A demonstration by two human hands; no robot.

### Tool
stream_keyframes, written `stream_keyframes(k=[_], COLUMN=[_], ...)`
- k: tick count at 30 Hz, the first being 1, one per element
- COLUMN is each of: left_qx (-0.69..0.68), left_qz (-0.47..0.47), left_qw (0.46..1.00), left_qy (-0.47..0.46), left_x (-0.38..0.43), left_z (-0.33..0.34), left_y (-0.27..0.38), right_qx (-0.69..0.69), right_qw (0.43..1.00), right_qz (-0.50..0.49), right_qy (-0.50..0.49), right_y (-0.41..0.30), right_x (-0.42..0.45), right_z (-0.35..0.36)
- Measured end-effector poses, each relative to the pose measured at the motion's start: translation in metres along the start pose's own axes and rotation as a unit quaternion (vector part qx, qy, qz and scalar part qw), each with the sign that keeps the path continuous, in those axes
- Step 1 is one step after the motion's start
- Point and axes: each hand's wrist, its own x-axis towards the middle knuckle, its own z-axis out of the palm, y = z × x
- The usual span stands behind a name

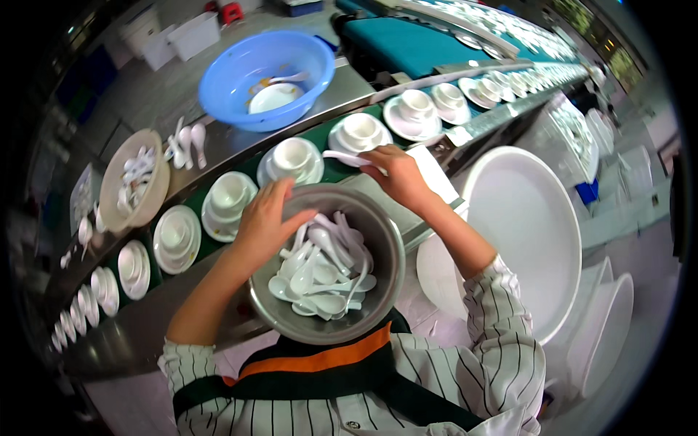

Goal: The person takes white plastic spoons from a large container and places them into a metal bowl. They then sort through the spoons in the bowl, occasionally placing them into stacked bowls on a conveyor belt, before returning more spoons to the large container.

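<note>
My right hand (398, 177) grips a white ceramic soup spoon (344, 158) by one end. That spoon is held over the front edge of a plate carrying a white cup (362, 128). Fingers apart and holding nothing, my left hand (264, 220) hovers at the back left rim of a stainless steel bowl (390, 272); whether it touches the rim I cannot tell. A heap of white spoons (322, 272) fills much of the bowl, which sits close against my body. Just beyond my left hand, another white cup (292, 156) stands on its plate.
Stacked plates and cups line a green conveyor belt (338, 169) running left to right. Behind it are a blue basin (267, 49) holding a dish and a beige basin (159, 188) of spoons. A large white tub (523, 229) stands at my right.
</note>
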Motion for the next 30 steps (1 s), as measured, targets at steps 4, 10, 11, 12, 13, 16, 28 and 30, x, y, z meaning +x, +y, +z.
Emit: stream_keyframes(k=[4, 10, 11, 12, 13, 16, 28, 30], left_qx=[0.195, 0.106, 0.110, 0.053, -0.007, -0.136, -0.305, -0.347], left_qz=[0.025, -0.006, -0.001, -0.016, -0.028, -0.119, -0.085, -0.090], left_qw=[0.918, 0.900, 0.901, 0.899, 0.891, 0.886, 0.910, 0.904], left_qy=[-0.345, -0.422, -0.419, -0.435, -0.452, -0.426, -0.266, -0.232], left_x=[-0.015, -0.014, -0.015, -0.014, -0.013, -0.009, 0.024, 0.038], left_z=[0.021, 0.016, 0.012, 0.008, 0.006, -0.020, -0.024, -0.015], left_y=[0.002, -0.007, -0.010, -0.010, -0.011, -0.013, 0.004, -0.004], right_qx=[-0.200, -0.162, -0.099, -0.036, -0.043, 0.219, 0.451, 0.426], right_qw=[0.966, 0.973, 0.976, 0.973, 0.972, 0.972, 0.858, 0.872], right_qz=[0.056, 0.063, 0.100, 0.140, 0.148, 0.056, 0.222, 0.233], right_qy=[-0.156, -0.151, -0.167, -0.181, -0.179, -0.058, -0.106, -0.059], right_y=[0.063, 0.039, 0.028, 0.020, 0.011, -0.033, -0.073, -0.054], right_x=[-0.010, 0.015, 0.019, 0.019, 0.015, 0.008, -0.023, -0.015], right_z=[0.082, 0.103, 0.085, 0.066, 0.044, 0.000, -0.030, -0.025])
